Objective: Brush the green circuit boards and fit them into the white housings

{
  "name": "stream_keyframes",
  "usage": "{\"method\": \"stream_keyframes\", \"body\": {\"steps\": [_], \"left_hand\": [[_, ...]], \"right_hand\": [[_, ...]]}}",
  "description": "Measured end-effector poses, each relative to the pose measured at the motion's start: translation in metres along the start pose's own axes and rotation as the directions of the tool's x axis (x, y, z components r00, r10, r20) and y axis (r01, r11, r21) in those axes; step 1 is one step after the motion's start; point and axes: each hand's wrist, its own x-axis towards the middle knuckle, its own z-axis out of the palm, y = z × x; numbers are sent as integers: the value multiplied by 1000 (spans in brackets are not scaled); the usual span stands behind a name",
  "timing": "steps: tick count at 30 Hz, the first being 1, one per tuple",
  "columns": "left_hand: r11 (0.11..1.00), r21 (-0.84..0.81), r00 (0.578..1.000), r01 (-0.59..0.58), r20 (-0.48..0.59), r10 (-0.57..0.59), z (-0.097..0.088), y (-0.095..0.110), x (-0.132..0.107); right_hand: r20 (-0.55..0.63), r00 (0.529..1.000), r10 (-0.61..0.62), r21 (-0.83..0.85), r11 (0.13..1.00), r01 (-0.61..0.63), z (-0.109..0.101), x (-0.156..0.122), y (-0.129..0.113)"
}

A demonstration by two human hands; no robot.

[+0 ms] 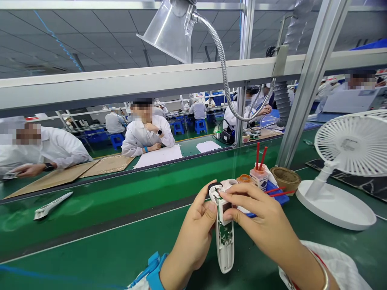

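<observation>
A long white plastic device housing [225,257] stands upright in front of me, with a green circuit board [226,233] exposed inside and a dark rounded tip at the top. My left hand [195,227] grips its upper left side, thumb on the front edge. With thumb and fingers, my right hand [261,213] closes around a small white block with a dark face [225,207] in the upper part of the housing. Right fingertips partly cover the top end, so the fine parts there are hidden.
Behind my hands are a blue tray [276,197], a bottle with red sticks [259,175] and a brown tape roll [284,179]. A white fan [335,201] stands right. A lamp [172,30] hangs above. Another white housing [53,205] lies left. Co-workers sit across the line.
</observation>
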Motion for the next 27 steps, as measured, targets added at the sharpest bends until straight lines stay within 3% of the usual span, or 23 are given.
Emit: {"method": "stream_keyframes", "body": {"steps": [12,17,23,27], "left_hand": [[999,36,1000,27,13,-28,2,4,2],[997,64,999,34,-33,-32,4,4,2],[984,171,997,-51,59,41,4,1,1],[980,196,999,-38,-20,43,5,2,0]], "right_hand": [[4,1000,6,9,1000,-6,0,1,0],[30,997,67,17,998,-68,2,1,-2],[30,996,89,47,995,-90,5,2,-5],[-27,982,189,54,981,-188,14,-2,-4]]}}
